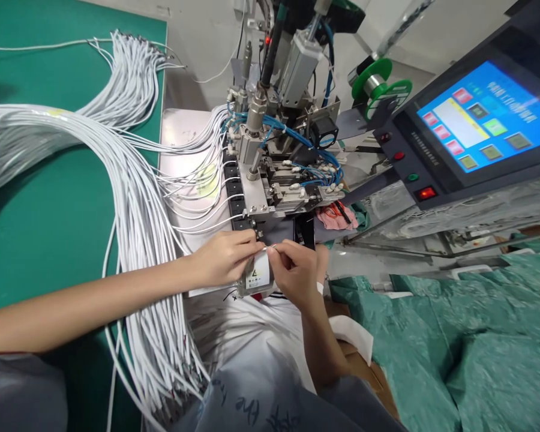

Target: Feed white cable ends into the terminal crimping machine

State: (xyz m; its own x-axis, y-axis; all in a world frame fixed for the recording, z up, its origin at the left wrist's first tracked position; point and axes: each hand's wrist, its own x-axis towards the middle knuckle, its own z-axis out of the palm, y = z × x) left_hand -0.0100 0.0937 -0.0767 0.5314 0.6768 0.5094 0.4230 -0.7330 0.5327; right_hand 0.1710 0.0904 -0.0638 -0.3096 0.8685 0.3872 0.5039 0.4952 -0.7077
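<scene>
My left hand [227, 255] is closed in a pinch at the front end of the machine [256, 198], its fingertips on a thin piece too small to name. Close to its right, my right hand [297, 267] pinches too, with a tiny pale tip showing at its fingers. Below the fingertips is a container with a white label [258, 270]. White cables [130, 198] lie in a thick bundle under my left forearm, and several single cables run into the black blocks [234, 189] along the machine's left side.
A green table [27, 246] is at the left. A control panel with a lit screen [490, 120] stands at the upper right, near a green spool [378, 87]. Green plastic sheeting [477, 336] covers the lower right. A dark phone-like object [304, 231] lies beyond my right hand.
</scene>
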